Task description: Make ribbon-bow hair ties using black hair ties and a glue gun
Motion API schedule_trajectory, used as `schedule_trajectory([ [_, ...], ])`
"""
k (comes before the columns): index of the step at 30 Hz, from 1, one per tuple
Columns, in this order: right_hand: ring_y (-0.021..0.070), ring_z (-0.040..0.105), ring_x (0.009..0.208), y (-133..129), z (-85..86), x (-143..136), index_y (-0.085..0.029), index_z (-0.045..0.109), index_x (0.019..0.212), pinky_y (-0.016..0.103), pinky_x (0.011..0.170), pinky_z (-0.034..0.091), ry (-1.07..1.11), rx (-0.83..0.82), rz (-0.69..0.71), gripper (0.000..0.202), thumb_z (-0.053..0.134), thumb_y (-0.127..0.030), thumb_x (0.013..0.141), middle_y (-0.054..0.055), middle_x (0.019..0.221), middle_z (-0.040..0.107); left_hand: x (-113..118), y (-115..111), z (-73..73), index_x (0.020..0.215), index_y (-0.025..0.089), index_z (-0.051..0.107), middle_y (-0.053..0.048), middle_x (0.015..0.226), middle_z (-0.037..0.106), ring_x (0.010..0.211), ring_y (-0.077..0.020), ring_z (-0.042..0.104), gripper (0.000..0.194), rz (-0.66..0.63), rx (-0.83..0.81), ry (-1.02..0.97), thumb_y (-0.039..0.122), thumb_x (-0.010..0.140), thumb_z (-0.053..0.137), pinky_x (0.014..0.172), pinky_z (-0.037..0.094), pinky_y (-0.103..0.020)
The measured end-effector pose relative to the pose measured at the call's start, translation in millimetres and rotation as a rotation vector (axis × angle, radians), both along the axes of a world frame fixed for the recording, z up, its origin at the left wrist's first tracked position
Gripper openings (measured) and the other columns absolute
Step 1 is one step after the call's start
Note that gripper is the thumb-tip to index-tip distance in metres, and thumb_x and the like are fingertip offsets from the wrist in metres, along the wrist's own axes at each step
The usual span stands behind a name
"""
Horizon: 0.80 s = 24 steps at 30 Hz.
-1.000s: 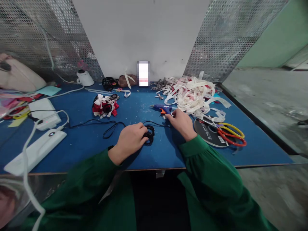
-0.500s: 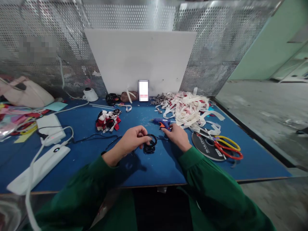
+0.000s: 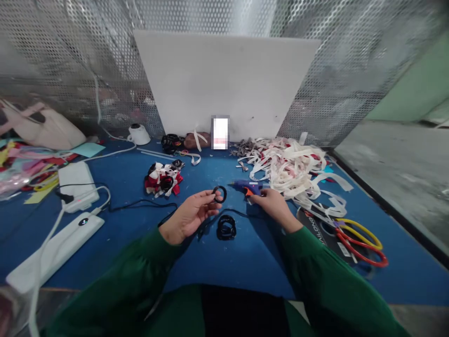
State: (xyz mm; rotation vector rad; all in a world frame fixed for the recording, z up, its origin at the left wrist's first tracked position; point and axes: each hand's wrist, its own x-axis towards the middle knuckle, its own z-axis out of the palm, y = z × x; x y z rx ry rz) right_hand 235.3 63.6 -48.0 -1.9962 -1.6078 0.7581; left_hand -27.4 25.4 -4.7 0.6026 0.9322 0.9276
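Between thumb and fingers, my left hand (image 3: 192, 213) pinches a black ring (image 3: 220, 194), raised over the blue table (image 3: 203, 267). A small pile of black rings (image 3: 226, 227) lies just below and to the right of that hand. My right hand (image 3: 277, 206) is closed on the handle end of a blue glue gun (image 3: 247, 186) with an orange trigger, its nozzle pointing left. Behind my left hand sits a bunch of red, white and black bows (image 3: 163, 179).
White ribbons (image 3: 294, 164) are heaped at the back right. Scissors (image 3: 365, 238) with red and yellow handles lie on a black disc (image 3: 319, 229). At the left are a power strip (image 3: 56, 248), a pink bag (image 3: 49, 124) and cables. A lit phone (image 3: 220, 133) stands at the back.
My left hand has lifted the ring away from the small pile, which now shows fully. My right hand has closed further round the glue gun. The view has shifted slightly.
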Motion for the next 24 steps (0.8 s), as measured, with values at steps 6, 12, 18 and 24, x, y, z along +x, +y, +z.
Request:
schedule_trajectory([
  [6,0.0144,0.057,0.062,-26.4,13.4,-14.0,-0.021,0.058,0.085,0.028,0.059,0.046,0.649,0.271,-0.147,0.027,0.069,-0.042,0.074,-0.002,0.070,0.061,2.8,-5.2,-3.0,0.096,0.014,0.075,-0.004,0.096,0.069,0.071,-0.0079,0.065,0.012,0.006,0.035,0.012,0.019,0.085,0.076,0.063,0.053,-0.017],
  [12,0.0082,0.047,0.047,-48.1,40.8,-29.9,-0.019,0.067,0.091,0.023,0.041,0.036,1.298,-0.030,-0.076,0.030,0.075,-0.041,0.073,0.000,0.079,0.067,5.8,-11.2,0.7,0.096,0.014,0.074,-0.002,0.089,0.067,0.059,-0.0020,0.053,0.019,-0.004,0.053,0.044,0.027,0.082,0.080,0.054,0.043,-0.012],
  [18,0.0057,0.048,0.049,-53.5,32.9,-38.6,-0.019,0.068,0.091,0.026,0.052,0.044,1.188,0.111,-0.010,0.018,0.077,-0.026,0.077,0.003,0.098,0.074,10.2,-14.5,9.2,0.088,0.012,0.072,-0.001,0.081,0.064,0.051,-0.0003,0.045,0.020,-0.030,0.005,-0.104,0.026,0.079,0.082,0.048,0.036,-0.012],
  [24,0.0090,0.048,0.047,-63.9,35.2,-55.7,-0.018,0.067,0.090,0.026,0.052,0.040,1.086,0.021,0.034,0.025,0.082,-0.032,0.075,-0.004,0.061,0.064,12.0,-19.1,6.8,0.087,0.012,0.071,-0.001,0.077,0.061,0.053,-0.0012,0.043,0.016,-0.168,-0.025,-0.206,0.021,0.079,0.081,0.052,0.037,-0.013],
])
